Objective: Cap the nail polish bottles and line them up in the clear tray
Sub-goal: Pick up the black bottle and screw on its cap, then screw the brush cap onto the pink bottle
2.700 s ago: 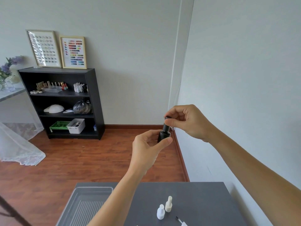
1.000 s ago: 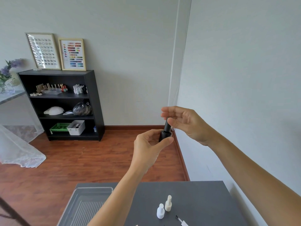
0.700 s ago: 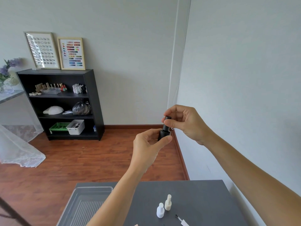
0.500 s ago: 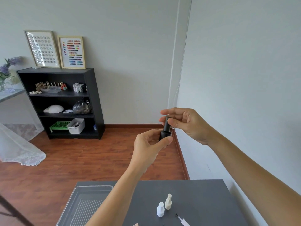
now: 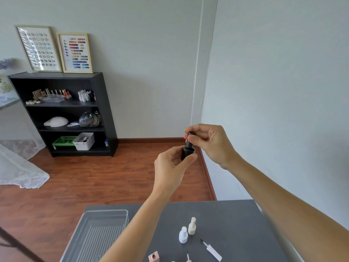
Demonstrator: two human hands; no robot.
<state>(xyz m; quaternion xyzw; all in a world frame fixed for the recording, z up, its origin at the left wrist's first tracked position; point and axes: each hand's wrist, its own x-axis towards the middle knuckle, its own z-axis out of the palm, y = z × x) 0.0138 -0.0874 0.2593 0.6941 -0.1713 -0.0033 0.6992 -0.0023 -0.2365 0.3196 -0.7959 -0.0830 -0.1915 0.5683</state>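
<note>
Far left we see a black shelf (image 5: 62, 114) against the wall with two framed charts (image 5: 56, 52) on top, small bottles on its upper level too tiny to sort out. On the grey table (image 5: 236, 220) the clear tray (image 5: 98, 235) sits at left, partly covered by the left forearm and cut off by the bottom edge. Our left hand (image 5: 171, 171) is raised above the table, fingers and thumb curled tight around the body of the black bottle (image 5: 187, 153), held upright in the air, well apart from the tray. Right hand (image 5: 209, 143) pinches the black cap (image 5: 190, 138) between thumb and fingertips, cap sitting on the bottle neck; we cannot tell if it is fully seated. Below, two white bottles (image 5: 187, 231) stand just beside each other on the table. A pink bottle (image 5: 154, 257), uncapped, is cut off at the bottom edge. A loose brush cap (image 5: 211, 250) lies right of the white bottles; another brush (image 5: 188, 257) is mostly cut off.
</note>
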